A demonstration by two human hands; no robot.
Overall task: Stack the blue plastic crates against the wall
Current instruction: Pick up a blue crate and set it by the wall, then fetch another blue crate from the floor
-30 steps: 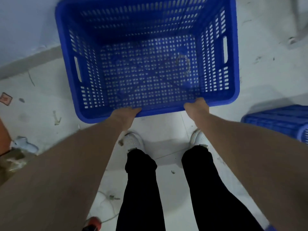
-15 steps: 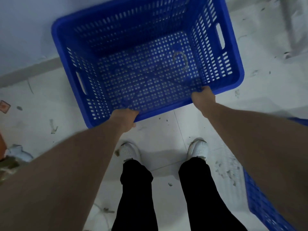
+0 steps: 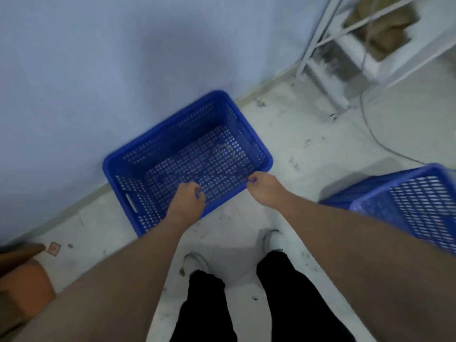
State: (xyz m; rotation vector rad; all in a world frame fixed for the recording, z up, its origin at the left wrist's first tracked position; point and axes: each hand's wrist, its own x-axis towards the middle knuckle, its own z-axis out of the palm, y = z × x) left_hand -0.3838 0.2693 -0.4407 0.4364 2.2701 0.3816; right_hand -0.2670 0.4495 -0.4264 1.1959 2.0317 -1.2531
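Pale, scuffed floor (image 3: 308, 154) runs to a blue-grey wall (image 3: 123, 58) at the far left, with a white metal rack (image 3: 328, 45) in the far right corner. One blue crate (image 3: 187, 154) is set down on the floor at the foot of the wall, its far left corner close to the skirting but its long axis skewed to it, so that only that corner looks near the wall and the right end stands off. The near long rim is held from above by both hands: the left hand (image 3: 188, 198) is curled over the rim toward its left half, the right hand (image 3: 262, 186) is curled over it near the right corner. Each grip is closed round the rim, not spread. A second crate (image 3: 407, 201) lies well apart at the near right, tilted, closer to the right hand than to the left.

The coming move is judged to turn on that skew: the right end would need to be swung toward the wall before the second crate, lying to the right of both grips, is fetched and set on top.
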